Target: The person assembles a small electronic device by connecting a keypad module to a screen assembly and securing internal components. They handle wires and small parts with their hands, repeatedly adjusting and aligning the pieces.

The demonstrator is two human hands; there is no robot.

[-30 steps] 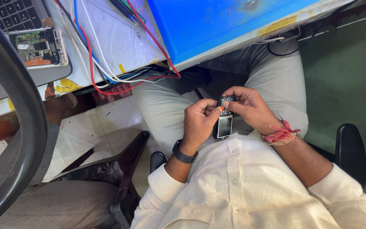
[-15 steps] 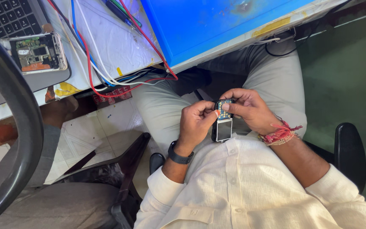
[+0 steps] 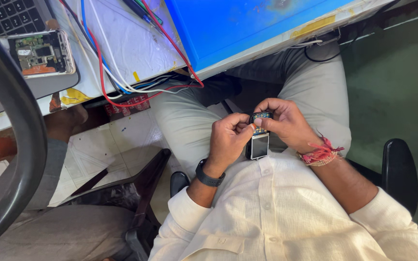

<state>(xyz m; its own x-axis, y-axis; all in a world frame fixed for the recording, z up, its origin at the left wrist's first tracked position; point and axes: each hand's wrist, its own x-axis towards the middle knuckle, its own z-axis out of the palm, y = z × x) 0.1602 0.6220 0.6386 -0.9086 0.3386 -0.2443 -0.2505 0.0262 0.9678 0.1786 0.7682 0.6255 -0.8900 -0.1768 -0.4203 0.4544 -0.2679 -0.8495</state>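
— Two hands on one thing, is that right?

— Yes. The left hand (image 3: 228,140) and the right hand (image 3: 286,123) both clasp a small keypad phone (image 3: 258,139) over the lap, just below the front edge of the bench (image 3: 136,53). Its dark screen end points to the white shirt (image 3: 286,212), the keypad end away. The left hand's thumb lies on the keys.

— Room to move?

— Tight. The bench edge overhangs the knees; black chair arms (image 3: 400,169) stand on either side. A green floor (image 3: 393,82) lies open at the right.

— What is hard to make out?

— Fingers cover most of the keypad, so the keys show only as coloured dots. A thick dark curved rim (image 3: 10,145) crosses the left side, blurred. A laptop (image 3: 10,14) is cut off at the bench's far left corner.

— Anything else on the bench?

— An opened phone with bare green circuit board (image 3: 39,52) near the left edge, red, blue and white wires (image 3: 122,82) trailing over the front edge, and a bright blue sheet (image 3: 247,24) with a yellow strip along its rim.
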